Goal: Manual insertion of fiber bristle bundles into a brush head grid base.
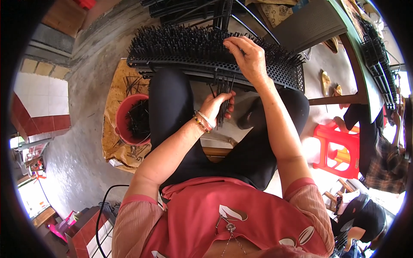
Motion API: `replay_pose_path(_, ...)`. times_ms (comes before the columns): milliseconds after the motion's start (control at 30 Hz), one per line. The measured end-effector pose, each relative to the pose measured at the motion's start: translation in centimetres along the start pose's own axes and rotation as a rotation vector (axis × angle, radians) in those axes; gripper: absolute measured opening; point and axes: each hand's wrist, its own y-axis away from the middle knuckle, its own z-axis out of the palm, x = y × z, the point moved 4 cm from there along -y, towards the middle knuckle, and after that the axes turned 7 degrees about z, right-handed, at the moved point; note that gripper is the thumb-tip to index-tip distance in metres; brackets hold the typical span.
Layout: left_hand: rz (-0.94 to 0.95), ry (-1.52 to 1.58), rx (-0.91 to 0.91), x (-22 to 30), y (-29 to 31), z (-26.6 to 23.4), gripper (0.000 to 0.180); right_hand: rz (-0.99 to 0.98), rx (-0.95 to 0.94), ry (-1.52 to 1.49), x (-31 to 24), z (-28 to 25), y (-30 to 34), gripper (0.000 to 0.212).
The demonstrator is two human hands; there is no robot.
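My left hand (218, 107) is closed round a bundle of thin dark sticks (223, 99), held upright between my knees. Just above it, my right hand (247, 56) reaches over a long black perforated rack (189, 64), with thumb and forefinger pinched together. Whatever sits in that pinch is too small to make out. Short black sticks (172, 43) stand densely in the rack's holes over most of its length. Toward its right end, some of the holes (288, 77) show bare.
Left of my leg, a red bucket (124, 112) of dark sticks stands on a brown sack (112, 144). At the right are a red plastic stool (337, 150), a green-edged table (365, 69) bearing another filled rack (378, 64), and other people (387, 159). Slippers (325, 83) lie on the floor.
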Motion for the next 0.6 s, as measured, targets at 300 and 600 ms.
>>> replay_pose_path(300,-0.009,-0.019,0.013,0.1,0.0,-0.1,0.021,-0.019,-0.086,0.076,-0.4,0.8,0.2,0.014)
replay_pose_path(600,-0.011,-0.022,0.010,-0.1,-0.2,0.0,0.022,-0.057,-0.151,0.098,-0.2,1.3,0.5,0.019)
